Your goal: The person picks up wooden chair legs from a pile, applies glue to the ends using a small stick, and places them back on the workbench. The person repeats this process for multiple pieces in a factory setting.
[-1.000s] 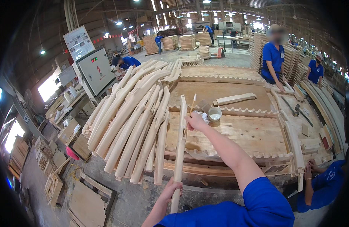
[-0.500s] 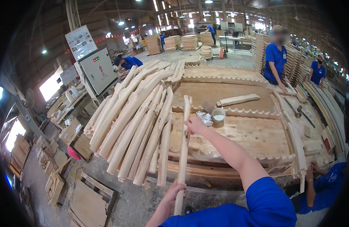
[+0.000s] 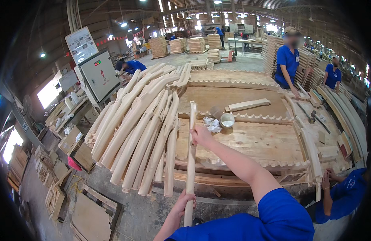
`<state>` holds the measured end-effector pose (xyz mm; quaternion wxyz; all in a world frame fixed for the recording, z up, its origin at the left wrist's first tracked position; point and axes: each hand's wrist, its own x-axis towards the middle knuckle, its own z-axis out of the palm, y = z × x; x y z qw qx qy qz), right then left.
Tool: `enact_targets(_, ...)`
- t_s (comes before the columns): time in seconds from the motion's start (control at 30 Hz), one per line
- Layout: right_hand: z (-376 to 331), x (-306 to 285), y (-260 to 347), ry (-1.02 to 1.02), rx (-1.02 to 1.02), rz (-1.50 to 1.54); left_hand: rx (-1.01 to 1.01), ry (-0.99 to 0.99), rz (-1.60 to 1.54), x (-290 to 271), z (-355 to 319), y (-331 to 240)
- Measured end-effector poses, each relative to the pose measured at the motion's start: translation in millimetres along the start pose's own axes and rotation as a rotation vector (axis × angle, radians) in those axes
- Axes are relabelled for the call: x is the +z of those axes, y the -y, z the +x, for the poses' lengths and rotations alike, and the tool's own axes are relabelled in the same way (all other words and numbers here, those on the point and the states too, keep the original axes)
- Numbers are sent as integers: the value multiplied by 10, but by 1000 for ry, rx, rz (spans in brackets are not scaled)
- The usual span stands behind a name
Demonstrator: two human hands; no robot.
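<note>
A long pale wooden leg (image 3: 191,160) runs lengthwise in front of me, its far end over the workbench and its near end close to my body. My left hand (image 3: 183,203) is wrapped round its lower part. Higher up, near a slot in the wood, my right hand (image 3: 200,135) grips the same leg with bent fingers. Just left of it lies a big pile of similar shaped wooden legs (image 3: 131,124), their ends jutting over the bench edge. A round tin (image 3: 227,122) with whitish contents and a crumpled white cloth (image 3: 212,124) sit right of the leg.
Scalloped wooden rails (image 3: 257,119) cross the workbench (image 3: 249,140), with a single wooden piece (image 3: 248,105) beyond the tin. Hammers (image 3: 312,117) lie at the right. One co-worker (image 3: 288,64) stands far right, another (image 3: 341,193) near right. An electrical cabinet (image 3: 99,74) stands left.
The whole view has shifted slightly, so things sit a little further left. Both hands keep their hold on the wooden leg, which looks turned a little about its length.
</note>
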<state>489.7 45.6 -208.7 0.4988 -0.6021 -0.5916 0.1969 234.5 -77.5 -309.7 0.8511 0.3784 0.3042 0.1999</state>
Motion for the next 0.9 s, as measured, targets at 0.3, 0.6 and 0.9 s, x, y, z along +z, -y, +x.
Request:
enact_targets(0.3, 47, -36, -33, -51, 35, 5, 6, 8, -33, 97, -31, -58)
enact_targets(0.6, -102, 100, -112, -7, -363, -287, -4, 38, -37, -25, -45, 25)
enact_targets(0.9, -43, -434, 147, -194, 66, 171, 80, 75, 86, 52, -255, -551)
